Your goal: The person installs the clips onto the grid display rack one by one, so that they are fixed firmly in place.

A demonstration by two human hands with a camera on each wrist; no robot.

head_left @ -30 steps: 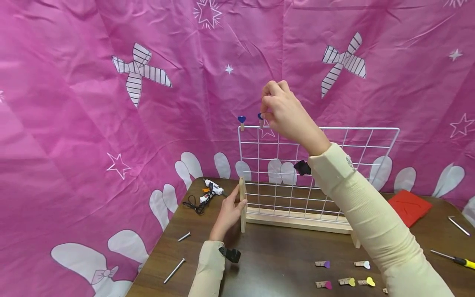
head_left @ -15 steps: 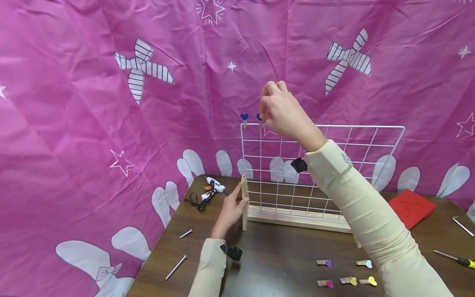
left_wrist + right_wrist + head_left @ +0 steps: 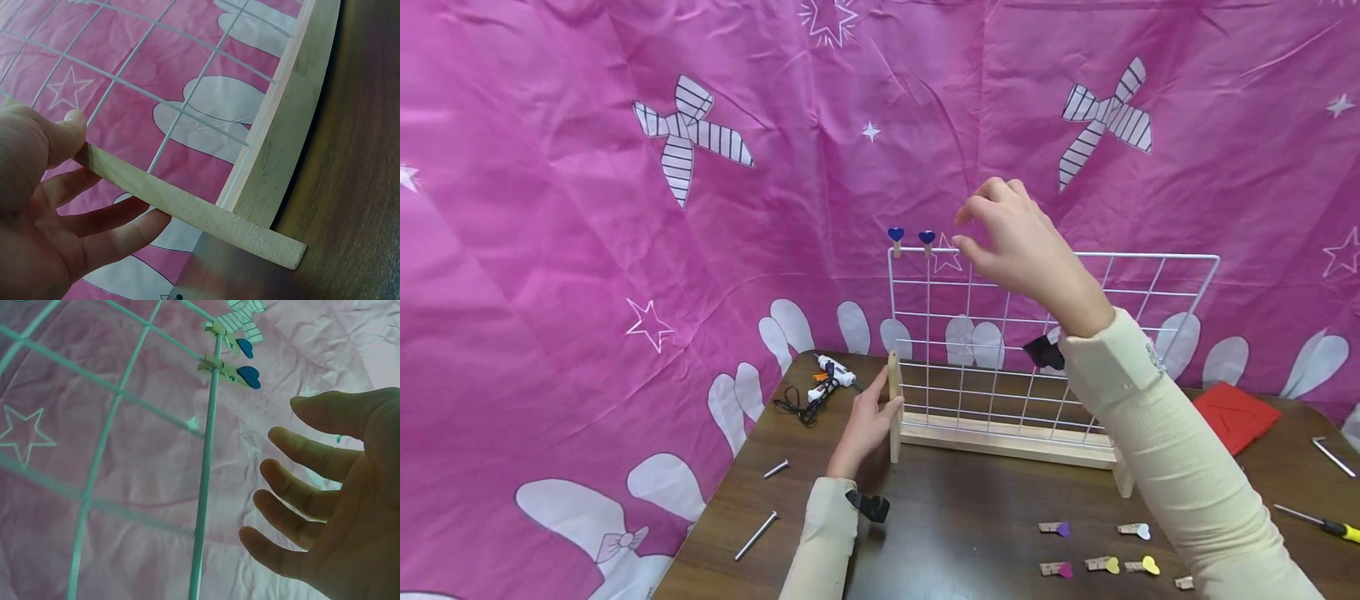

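Note:
A white wire grid (image 3: 1135, 254) stands upright in a wooden base (image 3: 1000, 444). My left hand (image 3: 863, 427) grips the base's left wooden end piece (image 3: 895, 433); in the left wrist view the thumb lies on one side of this wood (image 3: 206, 209) and the fingers on the other. Two small wooden clothespins with blue hearts, one at the left corner (image 3: 896, 236) and one just right of it (image 3: 927, 239), are clipped on the top wire. My right hand (image 3: 1026, 250) is held above the grid, right of the clothespins, holding nothing, its fingers spread apart in the right wrist view.
Several heart clothespins, among them a purple one (image 3: 1055, 528) and a white one (image 3: 1133, 530), lie at the front right. Left are a glue gun (image 3: 835, 372) and two bolts (image 3: 756, 536). A red piece (image 3: 1236, 417), hex key (image 3: 1333, 457) and screwdriver (image 3: 1318, 522) lie right.
My right hand has let go of the second blue-heart clothespin, which stays clipped on the top wire, and has moved right with its fingers parted. The left hand keeps its grip.

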